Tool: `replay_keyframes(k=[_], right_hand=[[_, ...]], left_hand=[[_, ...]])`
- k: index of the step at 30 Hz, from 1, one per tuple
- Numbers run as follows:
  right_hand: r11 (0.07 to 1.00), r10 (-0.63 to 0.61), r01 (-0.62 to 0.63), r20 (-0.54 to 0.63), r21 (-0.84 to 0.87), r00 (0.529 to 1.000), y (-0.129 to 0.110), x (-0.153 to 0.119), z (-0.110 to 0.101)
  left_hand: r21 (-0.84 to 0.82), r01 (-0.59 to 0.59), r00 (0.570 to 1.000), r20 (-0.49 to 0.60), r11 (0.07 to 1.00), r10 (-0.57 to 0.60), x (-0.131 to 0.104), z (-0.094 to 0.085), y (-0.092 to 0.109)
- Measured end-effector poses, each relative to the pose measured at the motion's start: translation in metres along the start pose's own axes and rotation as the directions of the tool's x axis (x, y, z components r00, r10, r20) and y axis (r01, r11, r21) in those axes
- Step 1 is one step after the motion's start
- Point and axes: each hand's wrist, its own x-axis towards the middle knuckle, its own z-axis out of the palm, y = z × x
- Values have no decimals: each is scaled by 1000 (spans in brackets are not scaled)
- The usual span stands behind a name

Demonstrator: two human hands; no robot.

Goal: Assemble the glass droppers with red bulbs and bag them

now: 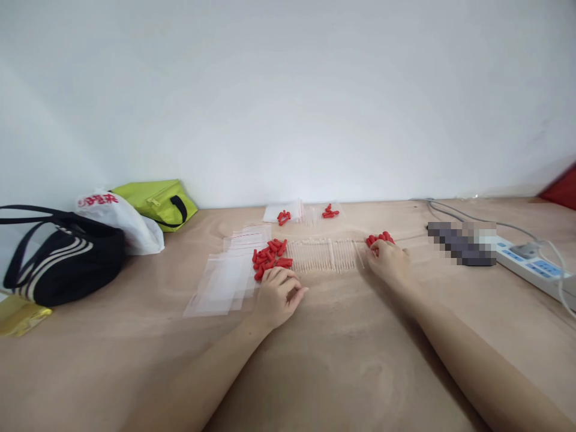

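Note:
My left hand (278, 297) rests on the table with loosely bent fingers and the thumb apart, holding nothing visible. It lies at the near edge of a pile of small red tapered pieces (270, 257). My right hand (389, 261) is closed, its fingertips pressed together beside a smaller cluster of red pieces (380, 238); what is between them, if anything, is hidden. Between the hands, a row of thin pale sticks like cotton swabs (310, 255) lies side by side, with one loose stick (359, 254) at its right end. Clear zip bags (220, 285) overlap left of the pile.
Farther back, small bags hold red pieces (284, 217) and more red pieces (330, 211). At left stand a black bag (85, 264), a white plastic bag (135, 225) and a lime-green pouch (166, 201). A power strip (535, 264) with cables and a blurred dark object (463, 243) lie right.

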Motion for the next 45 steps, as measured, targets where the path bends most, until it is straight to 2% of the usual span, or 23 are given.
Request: replay_keyframes(k=[4, 8, 12, 14, 18, 24, 27, 30, 31, 33, 35, 40, 45], right_hand=[[998, -66, 66, 34, 0, 997, -14, 1, -2], [1000, -21, 22, 138, -5, 990, -25, 8, -5], [999, 47, -50, 250, 7, 967, -32, 14, -7], [997, 77, -82, 282, 6, 956, -35, 15, -6], [994, 98, -106, 300, 10, 949, -38, 17, -5], [995, 74, -88, 271, 42, 960, -35, 17, -9], [995, 0, -18, 182, 96, 983, -31, 13, -9], [974, -136, 130, 22, 187, 990, -30, 3, -4], [956, -189, 193, -41, 220, 981, -30, -2, -2], [902, -291, 327, -162, 282, 943, -33, -13, 1], [831, -386, 449, -240, 329, 891, -38, -25, 3], [690, -559, 629, -287, 359, 778, -50, -53, 7], [600, -645, 719, -320, 350, 694, -54, -64, 9]], left_hand=[[40, 152, 986, -78, 988, -148, 4, -1, -2], [122, 277, 960, -71, 953, -270, 20, -10, -14], [275, 458, 886, -56, 846, -461, 46, -17, -31], [330, 479, 866, -23, 814, -500, 59, -16, -39], [382, 443, 872, 27, 811, -489, 75, -6, -51], [350, 439, 874, 46, 827, -484, 81, 8, -61], [309, 423, 891, 31, 852, -454, 85, 2, -59], [237, 384, 918, 8, 892, -397, 83, -10, -49], [187, 359, 931, 0, 915, -365, 80, -15, -44], [-28, 268, 963, -31, 963, -269, 67, -20, -31], [-170, 194, 981, 7, 966, -196, 49, -20, -17], [-230, 114, 983, 169, 966, -76, 11, -7, 2], [-258, 99, 980, 190, 961, -50, 6, -4, 0]])
